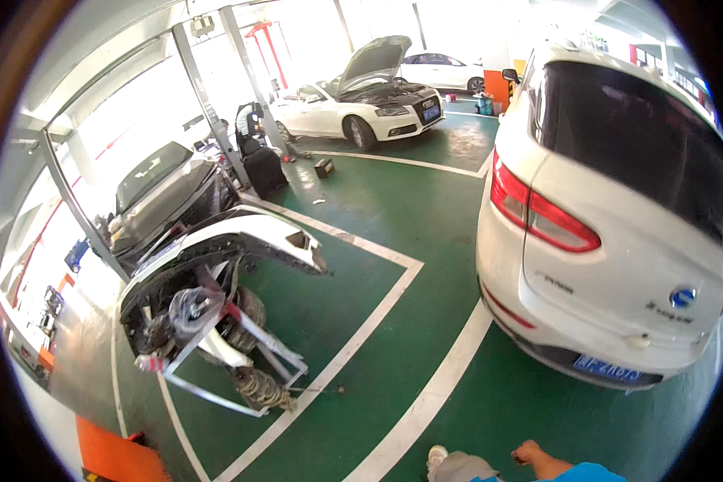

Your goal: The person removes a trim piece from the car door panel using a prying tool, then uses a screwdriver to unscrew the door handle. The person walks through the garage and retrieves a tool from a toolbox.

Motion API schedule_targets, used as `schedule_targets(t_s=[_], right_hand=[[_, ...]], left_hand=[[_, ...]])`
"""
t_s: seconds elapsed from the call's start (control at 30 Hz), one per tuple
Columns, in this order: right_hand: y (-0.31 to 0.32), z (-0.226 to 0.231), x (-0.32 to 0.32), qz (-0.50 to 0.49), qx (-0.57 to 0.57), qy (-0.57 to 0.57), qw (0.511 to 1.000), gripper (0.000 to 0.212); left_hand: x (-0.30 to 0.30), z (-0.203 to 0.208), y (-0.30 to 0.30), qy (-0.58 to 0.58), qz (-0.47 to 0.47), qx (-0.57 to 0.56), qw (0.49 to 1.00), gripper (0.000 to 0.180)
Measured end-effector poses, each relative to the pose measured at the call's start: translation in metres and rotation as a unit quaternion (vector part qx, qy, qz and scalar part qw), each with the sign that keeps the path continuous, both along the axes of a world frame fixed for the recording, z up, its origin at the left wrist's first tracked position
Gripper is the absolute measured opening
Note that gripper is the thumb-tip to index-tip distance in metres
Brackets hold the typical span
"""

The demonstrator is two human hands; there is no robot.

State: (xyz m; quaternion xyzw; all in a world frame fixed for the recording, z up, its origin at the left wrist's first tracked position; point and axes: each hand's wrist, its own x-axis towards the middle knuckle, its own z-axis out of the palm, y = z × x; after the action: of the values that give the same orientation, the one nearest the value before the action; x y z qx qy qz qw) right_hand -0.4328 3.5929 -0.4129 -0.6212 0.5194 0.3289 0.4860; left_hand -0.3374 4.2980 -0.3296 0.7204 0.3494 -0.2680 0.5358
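My right hand point(526, 452) is low in the picture, at the end of a bare forearm with a blue sleeve point(590, 472). Its fingers are curled in, and nothing shows in them. It hangs apart from everything, nearest to the rear of a white SUV point(566, 281) on the right. My left hand is out of the picture. Beside the right hand are my light trousers point(464, 467) and one pale shoe point(436, 458) on the green floor.
To the left, a white fender or bumper panel point(241, 225) and a coil spring strut point(261, 389) rest around a metal frame point(209, 394). Behind stand a damaged dark car point(165, 189) and a white car point(390, 112) with its hood raised. An orange object point(120, 450) is low left.
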Motion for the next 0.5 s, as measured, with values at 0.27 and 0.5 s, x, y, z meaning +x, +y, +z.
schedule_targets(t_s=[0.27,0.5], right_hand=[[-0.030,0.090,0.412,-0.043,0.005,-0.164,0.985,0.021],[-0.106,0.041,0.689,0.024,0.007,-0.126,0.992,0.024]], left_hand=[[0.263,-0.018,-0.129,0.083,-0.052,-0.009,0.995,0.046],[0.599,0.034,-0.264,0.029,-0.176,0.006,0.984,0.048]])
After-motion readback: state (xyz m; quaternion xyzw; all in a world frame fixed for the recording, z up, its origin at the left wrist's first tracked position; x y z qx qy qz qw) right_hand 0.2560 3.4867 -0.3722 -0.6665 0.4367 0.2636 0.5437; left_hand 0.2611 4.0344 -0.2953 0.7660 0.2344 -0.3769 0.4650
